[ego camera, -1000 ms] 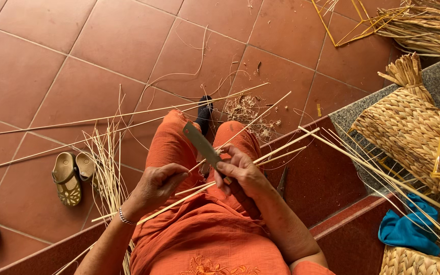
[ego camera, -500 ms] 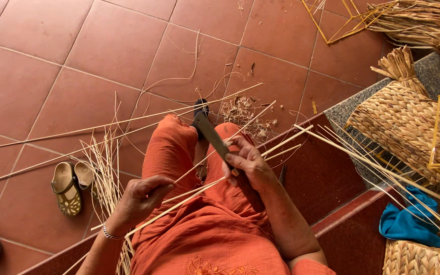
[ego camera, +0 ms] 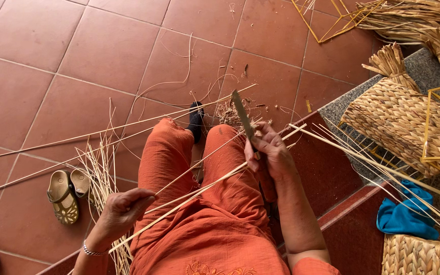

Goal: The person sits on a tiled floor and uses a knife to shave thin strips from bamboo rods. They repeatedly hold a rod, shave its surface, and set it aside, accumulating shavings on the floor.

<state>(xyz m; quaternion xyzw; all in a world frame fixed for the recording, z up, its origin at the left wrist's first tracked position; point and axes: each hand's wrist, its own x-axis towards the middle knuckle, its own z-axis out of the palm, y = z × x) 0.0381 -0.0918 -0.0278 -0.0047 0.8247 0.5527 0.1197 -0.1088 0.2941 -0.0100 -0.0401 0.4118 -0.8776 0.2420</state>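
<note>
I sit in orange clothes with long pale cane strips (ego camera: pixel 199 191) lying across my lap. My left hand (ego camera: pixel 122 210) pinches the near ends of these strips beside my left thigh. My right hand (ego camera: pixel 268 148) grips a knife (ego camera: pixel 242 114) whose flat blade points up and away, above my right knee, with its edge against one of the strips. The strips run diagonally from lower left to upper right, past the blade.
A pile of thin cane slivers (ego camera: pixel 100 168) and a pair of tan sandals (ego camera: pixel 67 193) lie on the red tile floor at left. Woven straw baskets (ego camera: pixel 408 119), yellow wire frames (ego camera: pixel 436 127), a blue cloth (ego camera: pixel 406 214) and more long strips (ego camera: pixel 383 168) sit at right.
My left hand has drawn back toward my body along the strips. My right hand and the knife have moved up and away, the blade now more upright over my right knee.
</note>
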